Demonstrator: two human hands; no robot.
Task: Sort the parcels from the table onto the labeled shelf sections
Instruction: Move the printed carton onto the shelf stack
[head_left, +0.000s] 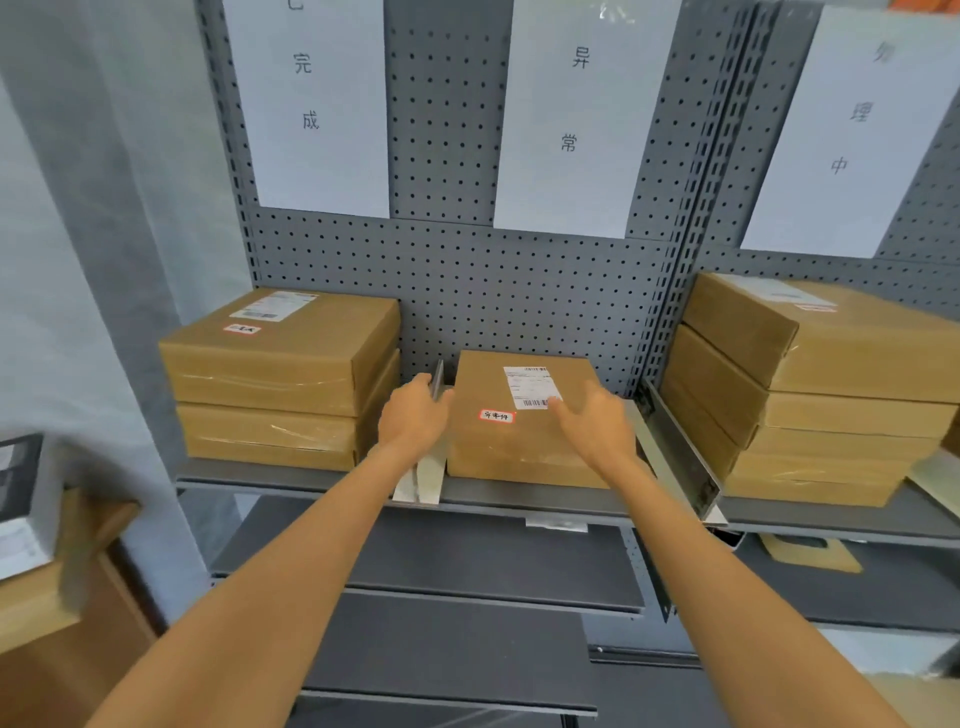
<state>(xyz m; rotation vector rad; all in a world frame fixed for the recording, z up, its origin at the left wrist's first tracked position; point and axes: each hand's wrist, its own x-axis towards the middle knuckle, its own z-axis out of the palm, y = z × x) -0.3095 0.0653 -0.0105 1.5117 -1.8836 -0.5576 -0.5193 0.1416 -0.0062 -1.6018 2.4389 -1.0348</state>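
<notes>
A brown parcel (519, 441) with a white shipping label and a red-edged sticker lies flat in the middle shelf section, under the paper sign (576, 119) reading 异常. My left hand (413, 421) is at the parcel's left edge, its fingers against the thin metal divider (438, 384). My right hand (595, 426) hovers over the parcel's right top side with relaxed fingers, a fingertip near the barcode. Two stacked parcels (280, 379) fill the left section below the sign 完成 (311, 104). A stack of several parcels (810, 395) stands in the right section.
The grey shelf board (291, 475) carries all the parcels, backed by a pegboard. A metal divider (685, 452) separates the middle and right sections. Lower dark shelves (441, 561) lie beneath. A wooden table corner (62, 597) shows at the left.
</notes>
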